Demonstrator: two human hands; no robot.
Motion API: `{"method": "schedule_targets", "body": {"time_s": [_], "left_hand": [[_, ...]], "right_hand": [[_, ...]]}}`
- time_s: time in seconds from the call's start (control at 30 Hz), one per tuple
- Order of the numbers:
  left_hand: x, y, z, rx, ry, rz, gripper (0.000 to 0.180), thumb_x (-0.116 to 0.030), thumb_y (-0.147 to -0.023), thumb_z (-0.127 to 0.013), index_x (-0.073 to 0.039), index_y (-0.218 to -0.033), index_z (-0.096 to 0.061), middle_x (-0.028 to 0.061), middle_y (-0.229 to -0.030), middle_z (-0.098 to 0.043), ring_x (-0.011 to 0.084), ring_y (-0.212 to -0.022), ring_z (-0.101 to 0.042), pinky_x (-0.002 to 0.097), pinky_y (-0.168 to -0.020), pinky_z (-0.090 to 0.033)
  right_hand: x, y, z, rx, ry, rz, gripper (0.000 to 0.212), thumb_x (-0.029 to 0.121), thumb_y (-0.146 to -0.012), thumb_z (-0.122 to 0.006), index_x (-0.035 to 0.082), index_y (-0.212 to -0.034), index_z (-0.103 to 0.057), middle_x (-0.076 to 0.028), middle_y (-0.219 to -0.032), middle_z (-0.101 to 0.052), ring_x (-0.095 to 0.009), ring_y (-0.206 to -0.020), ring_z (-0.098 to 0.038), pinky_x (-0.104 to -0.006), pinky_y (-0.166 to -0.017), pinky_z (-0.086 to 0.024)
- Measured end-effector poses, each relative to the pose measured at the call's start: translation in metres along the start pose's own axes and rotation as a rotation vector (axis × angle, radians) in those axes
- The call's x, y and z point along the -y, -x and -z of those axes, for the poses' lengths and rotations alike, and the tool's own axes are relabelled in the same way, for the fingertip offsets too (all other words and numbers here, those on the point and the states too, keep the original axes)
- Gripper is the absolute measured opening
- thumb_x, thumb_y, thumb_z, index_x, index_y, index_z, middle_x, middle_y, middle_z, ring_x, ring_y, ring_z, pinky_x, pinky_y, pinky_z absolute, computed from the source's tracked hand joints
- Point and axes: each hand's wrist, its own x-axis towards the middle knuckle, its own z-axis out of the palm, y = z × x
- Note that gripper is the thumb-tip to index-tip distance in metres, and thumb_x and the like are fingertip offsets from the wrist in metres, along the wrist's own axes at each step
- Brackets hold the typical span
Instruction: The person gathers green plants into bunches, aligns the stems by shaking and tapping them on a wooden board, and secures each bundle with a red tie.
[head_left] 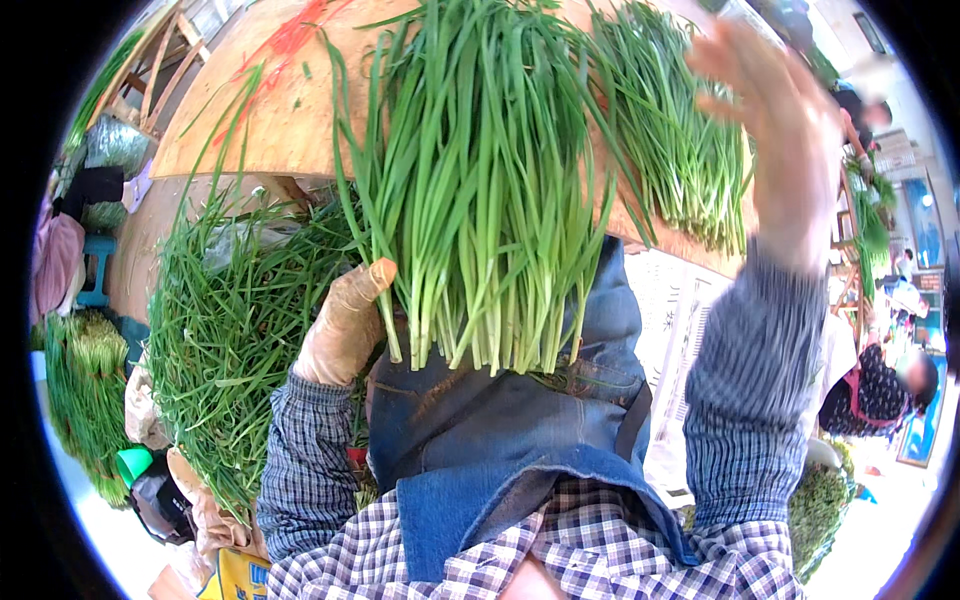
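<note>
A broad bunch of garlic chives (480, 190) lies fanned in front of me, its pale cut ends toward my lap and its green leaves reaching over the wooden board. My left hand (345, 322) holds the bunch at its lower left; the thumb shows beside the stems, and the fingers are hidden beneath. Raised at the right, my right hand (775, 130) is blurred by motion. Its fingers are stretched out and nothing shows in them. Just left of that hand, a second bunch of garlic chives (680, 150) rests on the board, apart from the first.
The wooden board (235, 130) has red strings (290, 40) on it. A large heap of loose green leaves (230, 350) stands at my left, with bundled chives (85, 400) beyond it. A blue stool (97, 270) is farther left. Other people (880, 390) are at the right.
</note>
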Motion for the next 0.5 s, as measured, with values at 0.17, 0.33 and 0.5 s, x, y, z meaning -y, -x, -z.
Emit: {"method": "schedule_targets", "body": {"time_s": [0.17, 0.33, 0.5], "left_hand": [[0.003, -0.008, 0.007, -0.006, -0.029, 0.017, 0.069, -0.050, -0.076, -0.064, -0.001, -0.122, -0.048, 0.0099, -0.117, -0.057, 0.0225, -0.106, -0.055, 0.0363, -0.093, -0.042], [-0.004, -0.014, -0.003, 0.005, -0.064, -0.006, 0.070, -0.047, -0.078, -0.063, -0.001, -0.127, -0.042, 0.0110, -0.122, -0.053, 0.0234, -0.108, -0.054, 0.0377, -0.092, -0.044], [-0.010, -0.014, -0.019, 0.069, -0.138, 0.024, 0.074, -0.048, -0.076, -0.066, -0.001, -0.127, -0.042, 0.0116, -0.122, -0.052, 0.0237, -0.108, -0.053, 0.0375, -0.093, -0.043]], "right_hand": [[-0.040, 0.126, 0.028, 0.209, -0.339, -0.646, 0.053, 0.041, -0.083, -0.061, -0.003, -0.112, -0.056, -0.017, -0.100, -0.063, -0.023, -0.091, -0.063, -0.0319, -0.077, -0.051], [-0.088, 0.189, -0.001, 0.268, -0.804, -0.796, 0.083, 0.047, -0.081, -0.061, -0.013, -0.128, -0.031, -0.029, -0.124, -0.045, -0.035, -0.114, -0.047, -0.0408, -0.096, -0.039], [-0.090, 0.191, -0.044, 0.312, -1.144, -0.748, 0.084, 0.049, -0.077, -0.065, -0.009, -0.129, -0.034, -0.020, -0.129, -0.043, -0.030, -0.120, -0.042, -0.0416, -0.101, -0.034]]}}
